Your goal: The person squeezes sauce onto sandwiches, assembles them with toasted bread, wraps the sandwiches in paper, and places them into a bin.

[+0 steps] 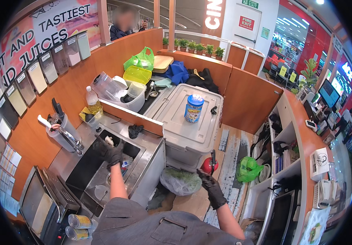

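My left hand (112,153), in a black glove, reaches over the stainless steel sink (142,150). A small white item (109,141) shows between its thumb and fingers; whether the hand grips it or it lies behind is not clear. Under the hand, the basin holds a crumpled plastic wrapper (127,161). A clear round container (101,192) stands nearer my body. My right hand (212,189), also black-gloved, hovers above the floor with fingers extended and nothing visible in it. Closest to it are a bag of green leaves (180,181) and a red fire extinguisher (209,166).
A grey lidded storage bin (176,131) bears a blue-lidded jar (194,108). Left of the sink stand a utensil holder (67,134), an oil bottle (93,101) and a press grill (41,208). Shelves (286,134) line the right side. A person (124,24) is beyond the partition.
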The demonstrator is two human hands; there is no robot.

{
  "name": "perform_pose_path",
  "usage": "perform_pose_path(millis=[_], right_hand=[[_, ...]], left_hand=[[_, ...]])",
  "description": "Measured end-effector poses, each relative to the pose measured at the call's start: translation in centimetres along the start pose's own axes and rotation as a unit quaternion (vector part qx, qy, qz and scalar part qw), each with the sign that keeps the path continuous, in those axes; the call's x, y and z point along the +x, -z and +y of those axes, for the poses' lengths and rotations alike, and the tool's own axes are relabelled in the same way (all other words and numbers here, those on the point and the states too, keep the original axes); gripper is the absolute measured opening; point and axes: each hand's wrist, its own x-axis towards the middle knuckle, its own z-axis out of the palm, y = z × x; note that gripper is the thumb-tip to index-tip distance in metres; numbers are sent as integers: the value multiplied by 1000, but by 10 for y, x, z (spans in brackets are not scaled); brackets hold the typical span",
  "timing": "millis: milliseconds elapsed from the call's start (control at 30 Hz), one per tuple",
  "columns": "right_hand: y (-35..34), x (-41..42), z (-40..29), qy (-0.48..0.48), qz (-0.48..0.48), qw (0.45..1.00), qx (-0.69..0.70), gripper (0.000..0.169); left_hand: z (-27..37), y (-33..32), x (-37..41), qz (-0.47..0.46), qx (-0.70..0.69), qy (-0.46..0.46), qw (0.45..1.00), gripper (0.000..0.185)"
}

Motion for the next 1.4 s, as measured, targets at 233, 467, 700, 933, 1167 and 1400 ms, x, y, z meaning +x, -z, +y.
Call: perform_pose_path(millis=[233,467,700,933,1167,1400], right_hand=[[59,-49,1,5,59,983,173,59],[91,-116,-30,234,124,939,218,60],[197,-261,-56,413,227,878,84,65],[272,-347,-52,419,393,814,90,50],[202,-373,-52,308,184,895,-265,40],[229,-345,-12,221,1,969,-112,31]], left_hand=[[30,53,-53,20,87,-182,979,91],[240,181,-270,-590,-440,-393,551,48],[327,270,-441,-617,-504,-468,383,26],[365,294,-516,-670,-605,-261,341,21],[390,225,-515,-512,-705,380,311,44],[374,201,-541,-582,-669,211,413,59]])
